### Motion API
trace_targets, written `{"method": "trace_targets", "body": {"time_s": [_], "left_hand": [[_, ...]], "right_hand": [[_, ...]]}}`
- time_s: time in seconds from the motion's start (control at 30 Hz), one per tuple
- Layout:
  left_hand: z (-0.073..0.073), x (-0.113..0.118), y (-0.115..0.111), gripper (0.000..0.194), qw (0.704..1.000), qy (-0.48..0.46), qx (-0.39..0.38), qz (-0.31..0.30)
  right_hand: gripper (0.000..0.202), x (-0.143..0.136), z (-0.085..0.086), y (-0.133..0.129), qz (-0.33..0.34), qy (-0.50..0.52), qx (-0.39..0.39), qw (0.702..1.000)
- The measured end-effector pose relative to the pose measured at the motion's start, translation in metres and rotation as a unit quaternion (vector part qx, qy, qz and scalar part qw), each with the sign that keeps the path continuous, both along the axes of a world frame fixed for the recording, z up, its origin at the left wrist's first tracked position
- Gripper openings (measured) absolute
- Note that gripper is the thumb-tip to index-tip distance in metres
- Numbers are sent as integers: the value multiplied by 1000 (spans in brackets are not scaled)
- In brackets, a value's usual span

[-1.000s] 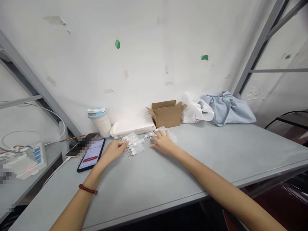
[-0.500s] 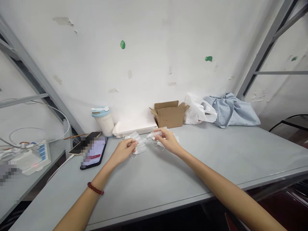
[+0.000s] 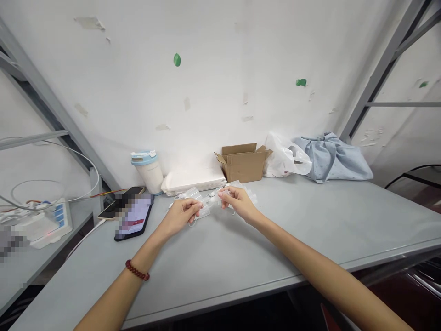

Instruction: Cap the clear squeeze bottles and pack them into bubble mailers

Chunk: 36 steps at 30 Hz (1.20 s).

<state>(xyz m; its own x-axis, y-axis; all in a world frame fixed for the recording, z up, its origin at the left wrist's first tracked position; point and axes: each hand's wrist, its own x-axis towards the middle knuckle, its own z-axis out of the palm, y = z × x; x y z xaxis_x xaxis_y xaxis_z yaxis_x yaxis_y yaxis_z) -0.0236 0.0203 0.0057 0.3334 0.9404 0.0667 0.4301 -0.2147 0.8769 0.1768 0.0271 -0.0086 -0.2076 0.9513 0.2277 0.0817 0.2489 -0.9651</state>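
In front of the cardboard box (image 3: 245, 166) and left of it, the right hand (image 3: 239, 202) pinches a clear plastic piece (image 3: 223, 197) between nearly closed fingers; its long axis lies roughly sideways, white end pointing left. Farther left of the box, the left hand (image 3: 182, 215) has fingers drawn together over more clear pieces (image 3: 206, 211), slanting towards the box; whether it grips one I cannot tell.

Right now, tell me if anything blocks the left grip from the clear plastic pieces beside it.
Nothing visible does. The left grip is at the clear plastic pieces, overlapping them in this view. The lit phone lies off to its left and the cardboard box stands farther back, neither between them.
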Motion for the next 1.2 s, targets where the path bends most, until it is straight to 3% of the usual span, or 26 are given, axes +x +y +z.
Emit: {"method": "trace_targets", "body": {"time_s": [0.17,0.47,1.2], "left_hand": [[1,2,-2,33,1000,-5,-10,0],[-5,0,0,30,999,-21,-8,-35],[-5,-1,0,27,999,-36,-1,-20]], "right_hand": [[31,-2,-2,-1,21,57,-28,998],[33,-3,-2,-2,25,59,-30,997],[30,-4,-1,-3,33,93,-43,994]]}}
